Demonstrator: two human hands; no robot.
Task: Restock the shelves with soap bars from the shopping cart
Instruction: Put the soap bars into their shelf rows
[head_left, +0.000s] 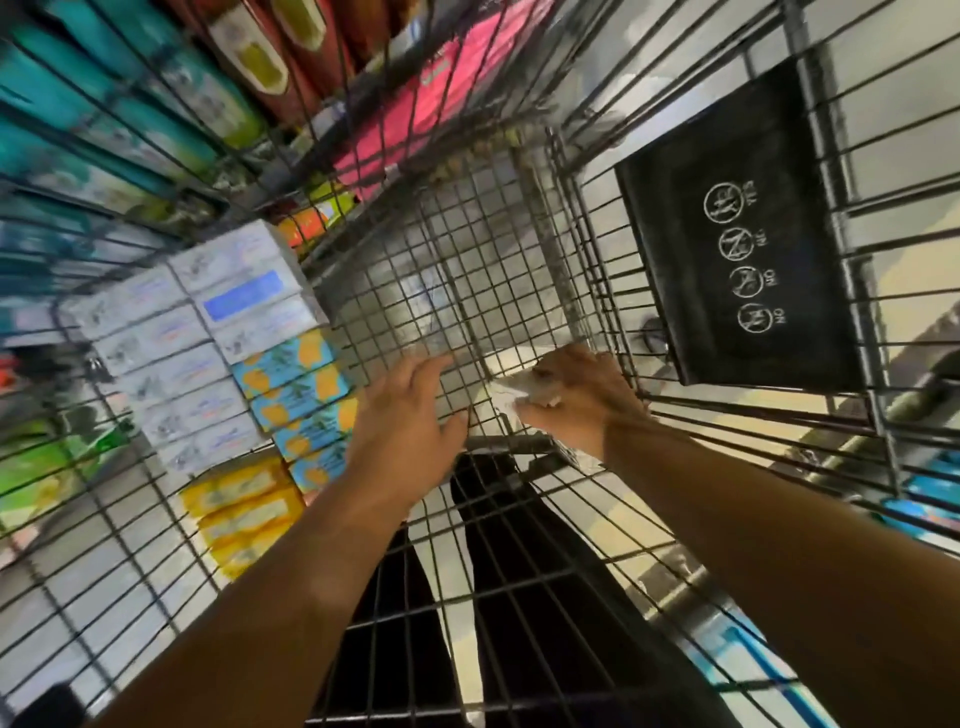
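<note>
I look straight down into a wire shopping cart (467, 270). Soap bar boxes lie stacked along its left side: white ones (187, 343), blue ones with orange fruit print (298, 410) and yellow ones (241, 512). My left hand (410, 421) hovers flat with straight fingers over the cart's mesh floor, just right of the blue boxes, holding nothing. My right hand (576, 400) is curled round a crumpled piece of clear plastic wrap (511, 402) at the cart's near right corner. The image is motion-blurred.
Store shelves with teal (104, 104), red and pink (431, 104) packages show through the cart's far and left walls. A black child-seat flap with warning icons (737, 244) hangs on the cart's right side. My dark trouser legs (467, 597) stand below the cart.
</note>
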